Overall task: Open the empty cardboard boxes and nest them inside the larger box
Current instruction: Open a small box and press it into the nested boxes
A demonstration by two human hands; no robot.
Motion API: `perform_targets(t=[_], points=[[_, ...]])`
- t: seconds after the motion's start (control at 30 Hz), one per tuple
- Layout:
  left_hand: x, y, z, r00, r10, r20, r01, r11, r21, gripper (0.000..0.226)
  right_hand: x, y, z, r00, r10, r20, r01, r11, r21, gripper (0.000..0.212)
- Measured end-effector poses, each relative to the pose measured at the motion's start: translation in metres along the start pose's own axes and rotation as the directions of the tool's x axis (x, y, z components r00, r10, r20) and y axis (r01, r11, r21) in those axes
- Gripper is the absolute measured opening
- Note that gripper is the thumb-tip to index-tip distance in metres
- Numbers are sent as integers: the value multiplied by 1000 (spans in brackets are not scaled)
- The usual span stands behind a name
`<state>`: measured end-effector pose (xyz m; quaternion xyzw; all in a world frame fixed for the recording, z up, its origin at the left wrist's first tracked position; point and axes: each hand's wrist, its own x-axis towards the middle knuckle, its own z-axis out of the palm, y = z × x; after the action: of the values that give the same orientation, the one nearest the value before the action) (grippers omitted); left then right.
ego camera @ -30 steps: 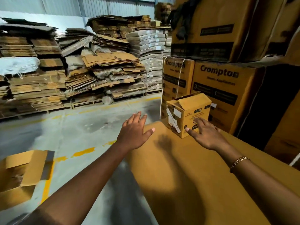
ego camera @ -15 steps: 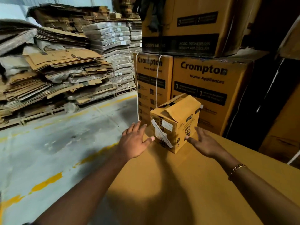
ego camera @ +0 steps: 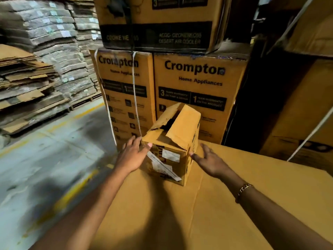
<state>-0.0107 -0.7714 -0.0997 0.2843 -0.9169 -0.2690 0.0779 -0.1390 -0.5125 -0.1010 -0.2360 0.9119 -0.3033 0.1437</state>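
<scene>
A small yellow cardboard box point(ego camera: 173, 141) with torn tape and white labels stands on the flat top of a large cardboard box point(ego camera: 207, 213). Its top flaps are partly lifted, showing a dark gap. My left hand point(ego camera: 132, 156) lies against the small box's left side, fingers straight and the thumb across its front corner. My right hand point(ego camera: 209, 161) is at the box's right side with spread fingers, thumb tip at the lower right edge. Neither hand curls round the box.
Two tall Crompton boxes point(ego camera: 196, 98) stand right behind the small box, with a bigger air-cooler box point(ego camera: 158, 24) stacked on them. Piles of flattened cardboard point(ego camera: 36, 73) on pallets line the left. Grey concrete floor point(ego camera: 45, 168) with yellow lines lies to the left.
My view has moved closer to the small box. Both hands have advanced; the left one now touches the box's left side, and the right one has reached its right side.
</scene>
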Motion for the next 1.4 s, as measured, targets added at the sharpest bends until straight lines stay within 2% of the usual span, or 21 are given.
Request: perform_targets(t=[0.13,0.23,0.3,0.4,0.5,0.67,0.77,0.8,1.0,1.13,1.2,1.3,1.4], points=[[58,-11,0,997,9,78,3,988,-156,70,39,-23,18,987,145,-71,-132,977,168,87],[91,-11,1,985,-66,158,117,934,-339,71,64,-39,27,959,261,-115,-213,924,318,85],[114,-9,2,966,-95,239,201,858,-472,85,78,-46,33,941,311,-133,-239,889,390,79],[142,-5,7,941,-83,327,269,772,-576,100,92,-48,42,916,376,-139,-275,842,464,77],[153,3,10,907,-89,412,334,747,-575,106,100,-48,48,893,439,-95,-334,791,513,75],[158,1,28,820,-77,567,432,733,-526,107,109,-46,61,867,494,-72,-351,705,616,56],[154,-10,41,815,-66,576,440,717,-541,102,108,-45,72,852,519,-70,-341,651,678,49],[152,-14,43,816,-72,574,444,714,-542,102,108,-44,76,849,525,-59,-347,638,688,52],[140,-13,35,815,-76,575,450,708,-544,107,102,-44,77,849,528,2,-367,589,720,99],[120,9,22,844,-53,533,407,710,-574,95,83,-35,62,867,497,-12,-321,579,749,119],[104,21,20,868,-74,492,392,709,-586,99,65,-36,49,883,469,-26,-286,580,763,108],[76,39,27,886,-37,461,356,692,-628,95,31,-29,25,907,412,-83,-202,602,773,65],[41,65,35,896,6,443,334,646,-686,105,-5,-13,1,913,388,-127,-138,586,798,56]])
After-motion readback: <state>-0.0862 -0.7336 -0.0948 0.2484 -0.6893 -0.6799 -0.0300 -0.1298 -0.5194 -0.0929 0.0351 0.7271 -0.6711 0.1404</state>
